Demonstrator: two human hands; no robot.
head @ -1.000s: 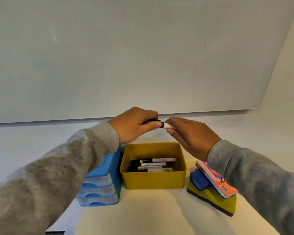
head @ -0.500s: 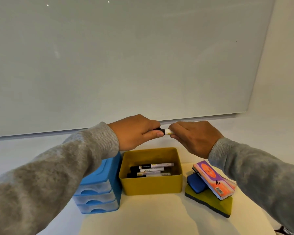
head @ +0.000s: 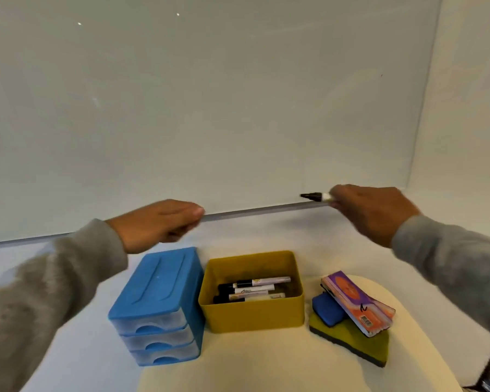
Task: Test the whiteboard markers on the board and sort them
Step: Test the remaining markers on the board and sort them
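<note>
- Hands that met over the yellow bin [head: 252,315] have parted: the right hand [head: 371,213] now grips an uncapped marker [head: 314,196], tip at the whiteboard's [head: 210,94] lower edge, at 2 o'clock.
- Left hand [head: 159,224], fingers curled, hovers at 10 o'clock; whether it holds the cap cannot be told.
- More markers [head: 252,290] lie in the bin on a cream table [head: 266,369], between blue drawers [head: 156,306] and stacked erasers [head: 354,315].

A cream table [head: 266,372] carries a blue drawer unit [head: 156,306], a yellow bin [head: 252,318] and a yellow-green sponge [head: 357,343].
</note>
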